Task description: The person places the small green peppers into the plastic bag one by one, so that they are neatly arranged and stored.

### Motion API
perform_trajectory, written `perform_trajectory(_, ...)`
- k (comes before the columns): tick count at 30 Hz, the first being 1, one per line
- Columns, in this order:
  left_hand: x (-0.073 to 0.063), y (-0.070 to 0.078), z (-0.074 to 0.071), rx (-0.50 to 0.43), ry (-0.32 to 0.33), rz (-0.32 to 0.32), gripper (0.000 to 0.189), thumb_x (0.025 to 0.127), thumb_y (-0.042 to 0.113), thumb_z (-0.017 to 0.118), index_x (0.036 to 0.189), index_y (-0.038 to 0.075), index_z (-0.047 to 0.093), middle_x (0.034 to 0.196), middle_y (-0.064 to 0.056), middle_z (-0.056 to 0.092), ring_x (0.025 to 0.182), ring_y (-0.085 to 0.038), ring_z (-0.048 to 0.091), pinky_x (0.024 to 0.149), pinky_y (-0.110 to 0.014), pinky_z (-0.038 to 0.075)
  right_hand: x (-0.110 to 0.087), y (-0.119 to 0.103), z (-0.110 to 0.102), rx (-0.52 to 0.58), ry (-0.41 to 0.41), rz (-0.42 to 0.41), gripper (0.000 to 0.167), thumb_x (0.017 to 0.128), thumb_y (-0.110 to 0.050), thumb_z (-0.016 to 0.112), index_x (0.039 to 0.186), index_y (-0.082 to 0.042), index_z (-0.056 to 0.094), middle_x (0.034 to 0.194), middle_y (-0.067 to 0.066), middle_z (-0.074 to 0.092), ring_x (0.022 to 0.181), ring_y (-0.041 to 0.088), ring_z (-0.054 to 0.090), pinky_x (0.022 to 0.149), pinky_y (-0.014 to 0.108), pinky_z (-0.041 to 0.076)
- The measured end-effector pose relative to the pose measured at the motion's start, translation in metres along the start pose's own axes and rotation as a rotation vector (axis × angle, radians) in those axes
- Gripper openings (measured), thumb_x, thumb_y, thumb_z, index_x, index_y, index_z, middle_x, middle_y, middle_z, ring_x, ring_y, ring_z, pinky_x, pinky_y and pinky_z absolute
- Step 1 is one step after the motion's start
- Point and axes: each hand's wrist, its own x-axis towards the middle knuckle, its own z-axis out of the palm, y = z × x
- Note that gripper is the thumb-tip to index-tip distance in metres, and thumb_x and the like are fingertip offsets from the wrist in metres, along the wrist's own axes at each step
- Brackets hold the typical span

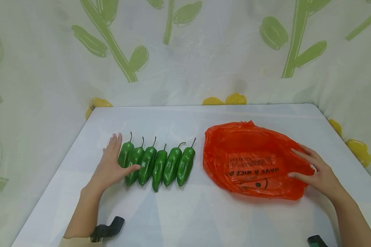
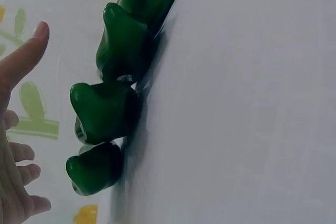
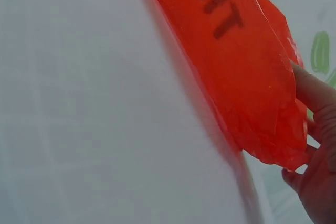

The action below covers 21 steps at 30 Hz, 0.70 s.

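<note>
Several glossy green peppers (image 1: 159, 169) lie side by side in a row on the white table, stems toward the back. My left hand (image 1: 112, 168) is at the row's left end, fingers extended beside the leftmost pepper (image 1: 125, 153) and thumb spread over the second one. In the left wrist view, blunt tips of the peppers (image 2: 107, 109) show next to the spread left hand (image 2: 18, 177). A red plastic bag (image 1: 253, 147) lies with its mouth spread on the right, dark print inside. My right hand (image 1: 324, 176) rests at its right edge, fingers and thumb apart and fairly straight.
The white table (image 1: 185, 219) has its back edge against a pale curtain (image 1: 216, 61) printed with green leaves and yellow flowers. Dark wrist devices (image 1: 108, 228) show near the front on both arms. White tabletop shows between the peppers and the bag.
</note>
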Motion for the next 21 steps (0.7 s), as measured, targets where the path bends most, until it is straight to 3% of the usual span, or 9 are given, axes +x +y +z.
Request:
perform_trajectory(2,0.000,-0.004,0.000,-0.056,-0.013,-0.024,0.117,0.075,0.049,0.074,0.152,0.019,-0.009,0.158,-0.015,-0.010,0.144,-0.039,-0.005,0.108,-0.067,0.007,0.000,0.003,0.000,-0.014,-0.001,0.020,0.071,0.081,-0.009,0.073,0.144,-0.015,0.041,0.153,-0.015,0.018,0.135,-0.007,0.014,0.090,0.073,0.033)
perform_trajectory(4,0.001,-0.008,0.000,-0.092,-0.017,-0.041,0.117,0.075,0.047,0.075,0.152,0.021,-0.009,0.158,-0.014,-0.011,0.143,-0.041,-0.004,0.106,-0.069,0.010,0.000,0.007,0.001,-0.030,-0.004,0.038,0.069,0.082,-0.011,0.072,0.144,-0.016,0.041,0.152,-0.012,0.019,0.135,-0.003,0.016,0.096,0.048,0.045)
perform_trajectory(5,0.001,-0.011,0.000,-0.105,-0.015,-0.045,0.116,0.076,0.046,0.075,0.152,0.021,-0.008,0.158,-0.015,-0.010,0.143,-0.041,-0.003,0.105,-0.070,0.012,0.000,0.008,0.001,-0.033,-0.006,0.045,0.069,0.083,-0.012,0.072,0.144,-0.016,0.041,0.152,-0.010,0.019,0.134,-0.002,0.017,0.094,0.033,0.048)
perform_trajectory(8,0.003,-0.016,0.000,-0.146,-0.019,-0.061,0.113,0.077,0.044,0.075,0.152,0.020,-0.006,0.158,-0.016,-0.005,0.144,-0.041,0.000,0.105,-0.069,0.014,0.000,0.012,0.002,-0.050,-0.018,0.079,0.069,0.084,-0.015,0.071,0.145,-0.019,0.039,0.154,-0.003,0.019,0.135,0.007,0.019,0.074,0.002,0.035)
perform_trajectory(12,0.004,-0.020,-0.001,-0.185,-0.063,-0.096,0.109,0.080,0.043,0.073,0.152,0.018,-0.004,0.159,-0.015,0.000,0.142,-0.044,0.010,0.106,-0.066,0.018,0.000,0.015,0.002,-0.035,-0.034,0.140,0.070,0.087,-0.020,0.069,0.147,-0.024,0.035,0.156,0.009,0.015,0.140,0.025,0.017,0.079,0.009,0.042)
perform_trajectory(14,0.005,-0.021,-0.001,-0.190,-0.086,-0.115,0.107,0.081,0.044,0.071,0.152,0.018,-0.005,0.158,-0.015,0.001,0.138,-0.049,0.018,0.106,-0.064,0.023,0.000,0.017,0.003,-0.030,-0.035,0.159,0.070,0.087,-0.021,0.068,0.148,-0.025,0.034,0.156,0.011,0.016,0.139,0.027,0.018,0.079,0.009,0.042)
perform_trajectory(16,0.006,-0.022,-0.001,-0.197,-0.099,-0.125,0.106,0.082,0.043,0.070,0.152,0.016,-0.004,0.158,-0.017,0.003,0.134,-0.052,0.025,0.104,-0.063,0.027,0.001,0.018,0.004,-0.010,-0.034,0.169,0.069,0.088,-0.022,0.067,0.148,-0.026,0.033,0.155,0.009,0.018,0.137,0.022,0.021,0.079,0.009,0.043)
perform_trajectory(17,0.006,-0.024,-0.001,-0.203,-0.103,-0.130,0.105,0.082,0.043,0.070,0.152,0.016,-0.004,0.158,-0.019,0.004,0.132,-0.054,0.028,0.103,-0.062,0.030,0.001,0.019,0.004,-0.011,-0.031,0.172,0.069,0.088,-0.022,0.067,0.148,-0.026,0.034,0.154,0.006,0.021,0.134,0.015,0.024,0.074,0.002,0.038)
perform_trajectory(21,0.008,-0.030,0.000,-0.248,-0.116,-0.158,0.101,0.084,0.043,0.068,0.153,0.017,-0.001,0.155,-0.023,0.013,0.129,-0.053,0.033,0.101,-0.059,0.035,0.000,0.021,0.006,0.028,-0.027,0.180,0.069,0.088,-0.022,0.067,0.148,-0.027,0.033,0.148,-0.004,0.029,0.119,-0.003,0.029,0.073,0.004,0.041)
